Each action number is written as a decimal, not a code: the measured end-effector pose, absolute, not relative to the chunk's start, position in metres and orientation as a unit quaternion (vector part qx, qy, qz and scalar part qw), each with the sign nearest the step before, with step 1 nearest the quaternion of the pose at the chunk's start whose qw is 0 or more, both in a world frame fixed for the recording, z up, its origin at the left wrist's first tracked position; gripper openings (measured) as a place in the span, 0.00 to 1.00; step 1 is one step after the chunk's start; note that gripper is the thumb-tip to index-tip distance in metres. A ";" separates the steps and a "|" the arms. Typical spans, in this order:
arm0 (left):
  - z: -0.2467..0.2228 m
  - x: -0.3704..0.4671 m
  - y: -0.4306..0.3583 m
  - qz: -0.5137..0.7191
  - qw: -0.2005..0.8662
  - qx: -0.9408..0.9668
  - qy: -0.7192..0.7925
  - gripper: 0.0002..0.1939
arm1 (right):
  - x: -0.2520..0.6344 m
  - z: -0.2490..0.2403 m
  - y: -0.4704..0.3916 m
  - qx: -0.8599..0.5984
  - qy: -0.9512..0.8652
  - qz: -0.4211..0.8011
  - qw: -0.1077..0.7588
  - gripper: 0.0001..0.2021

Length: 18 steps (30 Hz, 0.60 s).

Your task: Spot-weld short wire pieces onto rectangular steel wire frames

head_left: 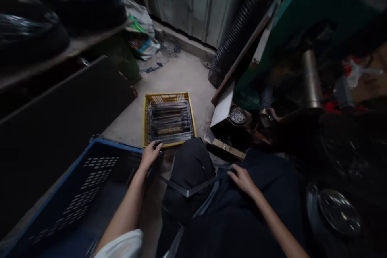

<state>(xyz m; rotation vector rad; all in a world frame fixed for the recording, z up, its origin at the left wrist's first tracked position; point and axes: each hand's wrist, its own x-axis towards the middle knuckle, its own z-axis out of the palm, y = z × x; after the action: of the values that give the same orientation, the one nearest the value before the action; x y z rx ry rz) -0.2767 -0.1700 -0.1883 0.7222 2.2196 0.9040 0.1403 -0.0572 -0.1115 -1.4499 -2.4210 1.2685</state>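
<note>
**Both hands on a bent metal strip, seated over the crates**

My left hand [150,154] reaches forward, fingers curled at the near edge of the yellow crate [168,96]; I cannot tell whether it grips the crate rim or the strip's far end. My right hand [242,179] lies on my dark lap, fingers closed narrow on the other end of the strip [193,190]. The strip is grey, flat and bent in a V across my knee, between the 2 hands. The yellow crate sits on the concrete floor [178,74], filled with grey metal pieces. A blue crate [90,169] stands just left of my left arm. A black ribbed hose [238,28] leans by the green machine [302,12] at right.
</note>
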 end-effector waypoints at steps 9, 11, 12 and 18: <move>-0.077 -0.163 -0.238 0.259 0.418 0.601 0.630 0.15 | 0.166 -0.079 -0.031 -0.512 -0.734 0.414 0.167 0.05; -0.074 -0.153 -0.237 0.243 0.393 0.632 0.623 0.15 | 0.178 -0.068 -0.032 -0.516 -0.731 0.401 0.196 0.06; -0.074 -0.151 -0.235 0.239 0.384 0.639 0.622 0.15 | 0.185 -0.062 -0.033 -0.517 -0.729 0.395 0.212 0.06; -0.050 -0.148 -0.206 0.232 0.329 0.613 0.680 0.22 | 0.252 -0.021 -0.046 -0.548 -0.686 0.357 0.319 0.08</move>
<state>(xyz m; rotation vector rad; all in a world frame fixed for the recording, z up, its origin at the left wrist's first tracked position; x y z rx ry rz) -0.1481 -0.2064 -0.0504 1.6034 1.7796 0.6059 0.2517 -0.0456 -0.0207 -1.4405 -1.8032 0.9396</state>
